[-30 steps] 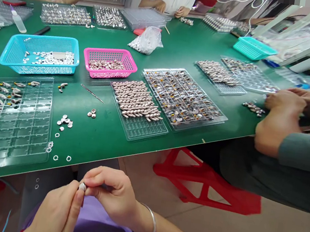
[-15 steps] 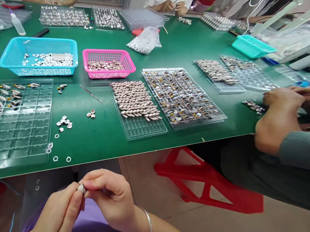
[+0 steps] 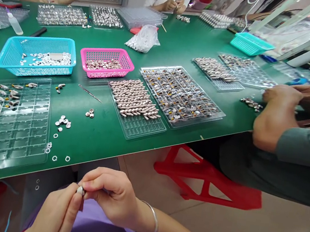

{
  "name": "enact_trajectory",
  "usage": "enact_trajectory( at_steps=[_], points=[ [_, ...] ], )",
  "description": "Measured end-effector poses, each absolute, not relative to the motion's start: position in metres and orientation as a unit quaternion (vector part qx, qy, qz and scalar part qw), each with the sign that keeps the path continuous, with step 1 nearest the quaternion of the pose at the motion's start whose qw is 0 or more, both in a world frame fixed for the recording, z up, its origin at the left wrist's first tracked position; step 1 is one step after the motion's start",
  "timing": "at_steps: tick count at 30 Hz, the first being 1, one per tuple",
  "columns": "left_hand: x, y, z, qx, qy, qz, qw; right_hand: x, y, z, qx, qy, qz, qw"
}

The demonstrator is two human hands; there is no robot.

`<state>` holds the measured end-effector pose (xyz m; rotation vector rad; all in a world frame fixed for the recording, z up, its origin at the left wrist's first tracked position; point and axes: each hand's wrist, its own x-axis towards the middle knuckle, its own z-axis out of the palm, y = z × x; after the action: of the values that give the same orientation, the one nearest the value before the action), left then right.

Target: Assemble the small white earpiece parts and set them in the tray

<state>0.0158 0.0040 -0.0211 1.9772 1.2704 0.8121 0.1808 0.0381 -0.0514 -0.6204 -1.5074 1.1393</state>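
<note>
Below the table's near edge, my left hand point(image 3: 57, 213) and my right hand point(image 3: 112, 194) meet over my lap. Both pinch one small silvery part point(image 3: 80, 189) between their fingertips. A silver bangle sits on my right wrist. On the green table point(image 3: 182, 47) just above, loose white rings point(image 3: 63, 121) and small caps point(image 3: 90, 113) lie beside a clear compartment tray point(image 3: 26, 125) that is partly filled with small pieces.
A blue basket point(image 3: 36, 55) and a pink basket point(image 3: 106, 63) hold small parts. Clear trays point(image 3: 180, 96) of parts fill the middle, with tweezers point(image 3: 90, 93) near them. A co-worker's hands point(image 3: 279, 110) work at the right edge; others sit at the far side. A red stool point(image 3: 206, 177) stands below.
My hands stay together on the small part, with only slight finger shifts. The view has drifted a little. The co-worker's hands at the right moved slightly.
</note>
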Motion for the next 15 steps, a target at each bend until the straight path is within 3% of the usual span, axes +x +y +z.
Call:
enact_trajectory(
  at_steps=[6, 15],
  points=[
    [0.0200, -0.0004, -0.0131, 0.649, 0.537, 0.315, 0.437, 0.1827, 0.0392, -0.0500, -0.253, -0.663, 0.456, 0.537],
    [0.0154, 0.0009, -0.0210, 0.744, 0.489, 0.318, 0.327, 0.1814, 0.0395, -0.0485, -0.253, -0.648, 0.471, 0.543]
  ],
)
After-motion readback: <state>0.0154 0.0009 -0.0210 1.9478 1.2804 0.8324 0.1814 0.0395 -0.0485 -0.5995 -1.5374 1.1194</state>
